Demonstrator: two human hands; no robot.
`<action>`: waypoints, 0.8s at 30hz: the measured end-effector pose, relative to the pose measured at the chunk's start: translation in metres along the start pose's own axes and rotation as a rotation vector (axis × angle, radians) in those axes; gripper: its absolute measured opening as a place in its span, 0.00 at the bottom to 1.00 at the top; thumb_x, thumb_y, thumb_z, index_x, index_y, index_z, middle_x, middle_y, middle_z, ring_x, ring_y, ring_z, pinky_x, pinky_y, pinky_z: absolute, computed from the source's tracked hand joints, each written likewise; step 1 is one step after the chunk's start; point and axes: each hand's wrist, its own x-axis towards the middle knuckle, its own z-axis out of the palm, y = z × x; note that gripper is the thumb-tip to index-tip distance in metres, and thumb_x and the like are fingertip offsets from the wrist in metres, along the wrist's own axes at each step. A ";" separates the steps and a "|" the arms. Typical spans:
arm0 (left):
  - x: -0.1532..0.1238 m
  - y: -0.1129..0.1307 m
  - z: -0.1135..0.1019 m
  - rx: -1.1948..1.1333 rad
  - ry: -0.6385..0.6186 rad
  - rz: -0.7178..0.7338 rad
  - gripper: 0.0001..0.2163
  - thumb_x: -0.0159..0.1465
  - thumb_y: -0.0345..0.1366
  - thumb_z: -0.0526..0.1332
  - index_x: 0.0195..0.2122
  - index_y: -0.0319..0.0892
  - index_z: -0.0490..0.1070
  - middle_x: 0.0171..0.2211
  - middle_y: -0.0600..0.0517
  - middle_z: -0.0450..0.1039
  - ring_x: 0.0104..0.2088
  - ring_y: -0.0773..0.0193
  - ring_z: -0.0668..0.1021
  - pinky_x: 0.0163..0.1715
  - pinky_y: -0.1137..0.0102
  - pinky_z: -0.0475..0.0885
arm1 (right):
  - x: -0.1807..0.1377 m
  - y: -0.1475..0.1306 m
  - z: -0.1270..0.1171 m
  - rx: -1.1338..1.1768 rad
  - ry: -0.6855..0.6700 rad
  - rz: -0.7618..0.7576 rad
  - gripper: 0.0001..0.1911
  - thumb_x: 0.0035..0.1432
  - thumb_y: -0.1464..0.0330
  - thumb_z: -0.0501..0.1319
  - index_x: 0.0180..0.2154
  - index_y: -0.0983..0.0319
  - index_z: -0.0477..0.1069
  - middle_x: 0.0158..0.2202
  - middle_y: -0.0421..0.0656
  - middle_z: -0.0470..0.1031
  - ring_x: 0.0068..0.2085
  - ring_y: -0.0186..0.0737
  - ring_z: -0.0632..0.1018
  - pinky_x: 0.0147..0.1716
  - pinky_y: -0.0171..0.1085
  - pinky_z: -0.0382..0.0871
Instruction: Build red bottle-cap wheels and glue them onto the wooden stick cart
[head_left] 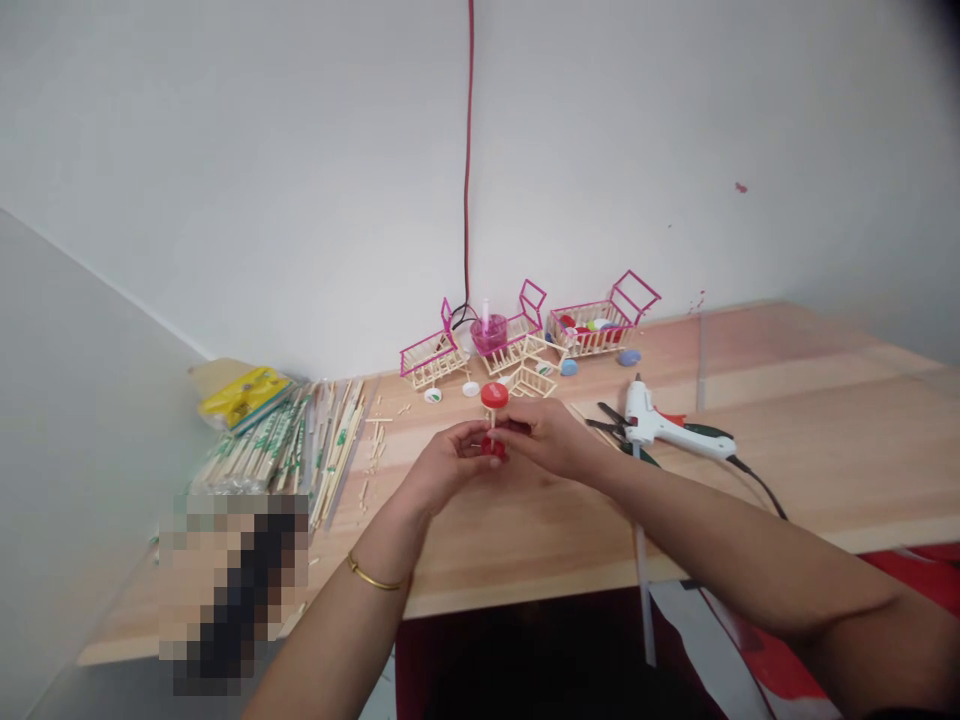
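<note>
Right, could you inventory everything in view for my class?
Stick with round caps: one, pale and red, centre
Stick carts: three, pale and magenta, by wall
Small pieces: several, multicoloured, right cart
Translucent cup: one, magenta, among carts
Round caps: several, blue and white, around carts
Glue gun: one, white, right
Hand tools: number unclear, dark green, by gun
Wrapped sticks: many, pale, left
Plastic packet: one, yellow, far left
Cable: one, red and black, wall
Table: one, pale wood, below
Bangle: one, gold, left wrist
Left hand and right hand: two, bare, on capped stick
</note>
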 end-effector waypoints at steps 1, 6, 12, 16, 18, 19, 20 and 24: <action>0.000 0.000 0.001 0.000 0.015 0.003 0.23 0.43 0.27 0.73 0.42 0.39 0.75 0.40 0.48 0.78 0.39 0.64 0.78 0.44 0.67 0.69 | 0.000 0.001 0.000 0.000 -0.005 0.003 0.07 0.59 0.71 0.60 0.27 0.62 0.70 0.24 0.39 0.70 0.27 0.33 0.69 0.29 0.32 0.59; 0.002 -0.001 0.002 0.025 -0.024 0.039 0.19 0.46 0.28 0.72 0.40 0.38 0.76 0.36 0.49 0.78 0.37 0.64 0.78 0.44 0.66 0.69 | 0.000 0.003 0.001 0.026 -0.019 0.001 0.08 0.60 0.70 0.59 0.28 0.62 0.70 0.26 0.40 0.72 0.29 0.34 0.71 0.32 0.33 0.61; 0.002 -0.002 0.000 0.070 -0.036 0.040 0.17 0.48 0.29 0.71 0.40 0.38 0.76 0.36 0.49 0.78 0.38 0.64 0.78 0.45 0.67 0.69 | -0.001 0.004 0.003 0.030 -0.014 -0.002 0.08 0.59 0.70 0.60 0.27 0.62 0.69 0.25 0.39 0.71 0.29 0.33 0.70 0.31 0.32 0.60; 0.002 -0.003 0.000 0.056 -0.042 0.051 0.19 0.46 0.29 0.72 0.41 0.39 0.76 0.37 0.49 0.78 0.38 0.63 0.78 0.45 0.66 0.69 | -0.002 0.006 0.005 0.017 -0.005 0.005 0.06 0.59 0.70 0.60 0.30 0.63 0.71 0.27 0.40 0.72 0.29 0.33 0.71 0.31 0.32 0.60; 0.002 -0.002 0.000 0.052 -0.042 0.057 0.19 0.47 0.30 0.72 0.41 0.39 0.76 0.38 0.48 0.78 0.38 0.63 0.78 0.45 0.66 0.69 | -0.002 0.006 0.005 0.013 0.002 0.002 0.05 0.59 0.70 0.60 0.30 0.62 0.72 0.27 0.40 0.73 0.29 0.33 0.71 0.31 0.32 0.60; 0.001 -0.002 0.000 0.050 -0.040 0.054 0.18 0.48 0.31 0.72 0.42 0.39 0.76 0.38 0.48 0.78 0.38 0.63 0.78 0.45 0.66 0.69 | -0.001 0.006 0.005 0.010 0.000 0.001 0.06 0.59 0.70 0.60 0.30 0.62 0.72 0.26 0.40 0.73 0.29 0.34 0.71 0.31 0.33 0.60; 0.001 -0.002 0.000 0.048 -0.038 0.047 0.18 0.49 0.32 0.72 0.42 0.39 0.76 0.38 0.48 0.78 0.37 0.64 0.78 0.44 0.67 0.69 | -0.001 0.006 0.004 0.009 -0.002 0.002 0.06 0.59 0.70 0.60 0.30 0.62 0.72 0.26 0.40 0.73 0.29 0.34 0.71 0.31 0.33 0.60; -0.001 0.000 0.002 0.047 -0.033 0.034 0.15 0.52 0.36 0.70 0.40 0.38 0.77 0.37 0.48 0.78 0.35 0.65 0.77 0.42 0.68 0.70 | 0.000 0.005 0.003 0.015 -0.016 0.003 0.08 0.59 0.69 0.59 0.28 0.62 0.71 0.26 0.40 0.72 0.29 0.34 0.70 0.31 0.33 0.60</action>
